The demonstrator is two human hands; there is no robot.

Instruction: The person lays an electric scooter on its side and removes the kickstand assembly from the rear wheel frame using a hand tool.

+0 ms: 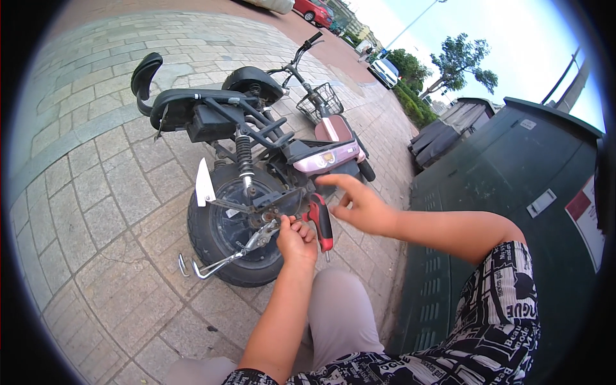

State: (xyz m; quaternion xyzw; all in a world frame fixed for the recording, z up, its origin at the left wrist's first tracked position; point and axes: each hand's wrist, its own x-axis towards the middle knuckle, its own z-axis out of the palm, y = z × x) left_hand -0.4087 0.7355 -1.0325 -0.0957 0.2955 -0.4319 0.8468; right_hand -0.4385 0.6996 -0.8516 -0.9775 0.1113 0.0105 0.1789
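A red-and-black T-handle hex key (321,222) stands at the rear wheel's hub, with a short metal stub poking out of its lower end. My left hand (297,241) is closed around its shaft, thumb and fingers pinched near the axle. To the right of the handle, my right hand (363,204) is held apart from it, index finger stretched out and thumb apart. The electric scooter (199,102) lies close in front of me, its rear wheel (212,239) toward me. A silver kickstand (247,246) sticks out below the hub.
A dark green metal cabinet (487,192) stands close on my right, with a covered object (449,131) behind it. The ground is stone paving (109,256). My bent knee (343,305) is just below my hands. A white car (385,72) is parked farther off.
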